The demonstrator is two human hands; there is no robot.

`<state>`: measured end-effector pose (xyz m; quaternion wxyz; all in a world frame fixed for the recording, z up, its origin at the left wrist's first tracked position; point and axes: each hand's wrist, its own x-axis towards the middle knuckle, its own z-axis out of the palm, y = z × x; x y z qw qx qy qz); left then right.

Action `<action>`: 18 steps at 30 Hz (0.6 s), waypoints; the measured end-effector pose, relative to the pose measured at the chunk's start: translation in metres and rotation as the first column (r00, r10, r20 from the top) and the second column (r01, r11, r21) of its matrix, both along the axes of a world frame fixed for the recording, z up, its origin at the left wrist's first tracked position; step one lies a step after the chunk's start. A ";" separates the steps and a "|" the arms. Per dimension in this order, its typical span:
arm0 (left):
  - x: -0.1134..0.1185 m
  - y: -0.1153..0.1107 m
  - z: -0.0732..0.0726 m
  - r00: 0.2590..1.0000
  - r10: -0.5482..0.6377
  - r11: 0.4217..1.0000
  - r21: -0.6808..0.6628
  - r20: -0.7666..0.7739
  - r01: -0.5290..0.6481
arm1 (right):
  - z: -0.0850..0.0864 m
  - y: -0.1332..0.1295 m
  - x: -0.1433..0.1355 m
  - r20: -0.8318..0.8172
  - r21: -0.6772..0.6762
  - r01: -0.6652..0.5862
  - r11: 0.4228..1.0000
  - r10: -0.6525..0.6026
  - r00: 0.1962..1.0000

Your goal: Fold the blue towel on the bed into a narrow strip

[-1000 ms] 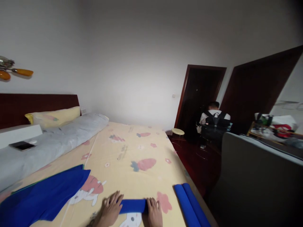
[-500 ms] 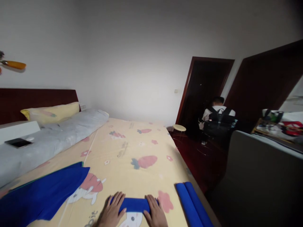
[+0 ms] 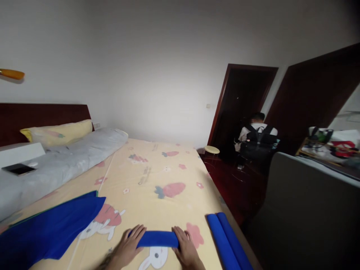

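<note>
Blue roll (image 3: 157, 239) near bed (image 3: 146, 176) edge, pinned flat between left hand (image 3: 128, 247) and right hand (image 3: 185, 249), palms open, one at each end. Risk: uneven pressure, roll skewing or loosening. Two rolls (image 3: 225, 240) alongside; blue cloth (image 3: 50, 228) left.

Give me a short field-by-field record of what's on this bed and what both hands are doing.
surface: bed with yellow cartoon-print sheet
left hand: flat on the left end of the small blue roll
right hand: flat on the roll's right end
right of hands: two blue rolls side by side at the bed edge
left of hands: blue cloth lying flat
background: a person near the doorway
</note>
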<state>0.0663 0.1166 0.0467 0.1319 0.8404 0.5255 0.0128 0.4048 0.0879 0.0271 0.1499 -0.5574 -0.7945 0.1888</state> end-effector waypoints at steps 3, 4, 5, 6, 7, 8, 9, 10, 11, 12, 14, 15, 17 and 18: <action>-0.013 0.000 0.003 0.998 0.044 0.999 -0.013 -0.042 -0.045 | 0.010 -0.004 0.003 0.056 -0.079 0.044 0.996 -0.039 0.998; -0.015 0.000 0.004 0.996 0.058 0.998 -0.020 -0.061 -0.059 | 0.013 -0.005 0.004 0.071 -0.101 0.066 0.993 -0.059 0.996; -0.015 0.001 0.005 0.994 0.067 0.997 -0.023 -0.086 -0.069 | 0.017 -0.005 0.003 0.085 -0.117 0.086 0.989 -0.076 0.993; -0.014 0.001 0.005 0.990 0.074 0.997 -0.017 -0.117 -0.076 | 0.021 -0.005 0.002 0.099 -0.127 0.101 0.987 -0.088 0.991; -0.012 0.002 0.006 0.986 0.080 0.997 -0.004 -0.145 -0.081 | 0.026 -0.006 0.001 0.110 -0.130 0.109 0.985 -0.095 0.989; -0.009 0.002 0.006 0.982 0.085 0.996 0.014 -0.166 -0.084 | 0.031 -0.006 -0.001 0.121 -0.130 0.113 0.985 -0.098 0.988; -0.006 0.002 0.006 0.980 0.090 0.996 0.034 -0.177 -0.086 | 0.036 -0.007 -0.003 0.126 -0.125 0.116 0.985 -0.100 0.987; -0.005 0.002 0.006 0.979 0.097 0.995 0.049 -0.177 -0.090 | 0.042 -0.008 -0.006 0.127 -0.114 0.119 0.986 -0.104 0.986; -0.004 0.001 0.006 0.980 0.104 0.994 0.056 -0.168 -0.096 | 0.048 -0.008 -0.007 0.122 -0.100 0.122 0.987 -0.110 0.986; -0.005 0.000 0.005 0.982 0.109 0.993 0.055 -0.154 -0.102 | 0.055 -0.009 -0.009 0.113 -0.086 0.125 0.988 -0.115 0.987; -0.009 -0.003 0.005 0.985 0.119 0.992 0.044 -0.124 -0.115 | 0.070 -0.009 -0.009 0.092 -0.079 0.121 0.989 -0.114 0.989; -0.011 -0.005 0.004 0.986 0.126 0.992 0.035 -0.108 -0.123 | 0.080 -0.008 -0.007 0.080 -0.084 0.115 0.990 -0.108 0.991; -0.014 -0.007 0.004 0.987 0.147 0.989 0.012 -0.072 -0.147 | 0.104 -0.007 -0.004 0.046 -0.088 0.093 0.992 -0.090 0.995; -0.013 -0.009 0.003 0.986 0.160 0.987 -0.002 -0.052 -0.161 | 0.118 -0.006 -0.003 0.023 -0.079 0.080 0.994 -0.079 0.997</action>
